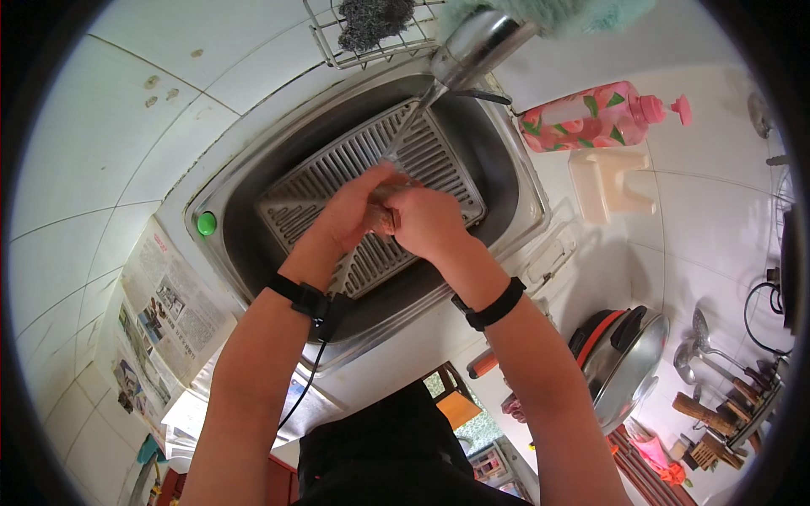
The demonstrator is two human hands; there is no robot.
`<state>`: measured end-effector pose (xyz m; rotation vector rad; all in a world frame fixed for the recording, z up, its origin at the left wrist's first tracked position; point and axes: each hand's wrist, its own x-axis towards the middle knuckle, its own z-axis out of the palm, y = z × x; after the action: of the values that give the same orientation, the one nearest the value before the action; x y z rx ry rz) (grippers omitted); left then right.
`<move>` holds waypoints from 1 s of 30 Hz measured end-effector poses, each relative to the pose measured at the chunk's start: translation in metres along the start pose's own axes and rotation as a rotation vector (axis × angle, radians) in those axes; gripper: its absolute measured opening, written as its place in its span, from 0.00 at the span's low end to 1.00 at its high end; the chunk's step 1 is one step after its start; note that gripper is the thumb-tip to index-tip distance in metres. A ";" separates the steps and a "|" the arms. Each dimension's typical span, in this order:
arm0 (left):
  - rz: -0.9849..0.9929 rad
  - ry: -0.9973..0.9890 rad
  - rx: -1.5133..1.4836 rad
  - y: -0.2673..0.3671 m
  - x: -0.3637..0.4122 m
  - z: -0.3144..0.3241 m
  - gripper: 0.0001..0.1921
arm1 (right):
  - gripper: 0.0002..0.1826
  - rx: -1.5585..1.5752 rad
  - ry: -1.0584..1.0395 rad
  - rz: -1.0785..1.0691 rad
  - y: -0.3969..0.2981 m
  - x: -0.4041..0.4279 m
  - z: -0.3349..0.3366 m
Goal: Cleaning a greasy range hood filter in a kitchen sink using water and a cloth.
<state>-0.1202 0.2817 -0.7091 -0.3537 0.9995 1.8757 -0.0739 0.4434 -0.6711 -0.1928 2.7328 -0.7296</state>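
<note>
Both my hands meet over the sink, with a small wet brownish item (380, 219) between them. My left hand (347, 209) curls around its left side, fingers blurred. From the right, my right hand (429, 218) closes on it; the fingers hide most of it, so its kind is unclear. A thin stream of water (405, 129) runs from the metal faucet (478, 50) down to my hands. Beneath them lies a slotted stainless-steel drain tray (436, 145), set at a slant inside the stainless-steel sink (243, 253).
A pink pump bottle (582, 120) lies right of the faucet, near a cream plastic stand (607, 183). A wire rack (329, 50) holds steel wool (373, 22). Newspaper (177, 303) covers the left side. A lidded pan (623, 360) stands at right. A cable (304, 392) hangs from my left wrist.
</note>
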 end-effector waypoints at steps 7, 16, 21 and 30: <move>-0.053 0.017 -0.135 0.006 -0.003 -0.001 0.37 | 0.07 -0.019 0.252 0.003 -0.001 -0.007 0.019; -0.062 0.023 -0.072 -0.001 0.005 -0.001 0.35 | 0.07 0.027 0.154 -0.051 0.002 0.001 0.007; -0.014 0.038 -0.202 -0.004 0.002 0.005 0.33 | 0.08 -0.096 0.057 0.020 -0.003 0.006 -0.003; -0.086 0.006 -0.081 0.004 0.002 0.006 0.27 | 0.10 0.286 0.296 0.272 0.001 0.024 0.000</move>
<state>-0.1233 0.2866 -0.7047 -0.4445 0.9000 1.8413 -0.0965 0.4390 -0.6773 0.3713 2.7956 -1.1279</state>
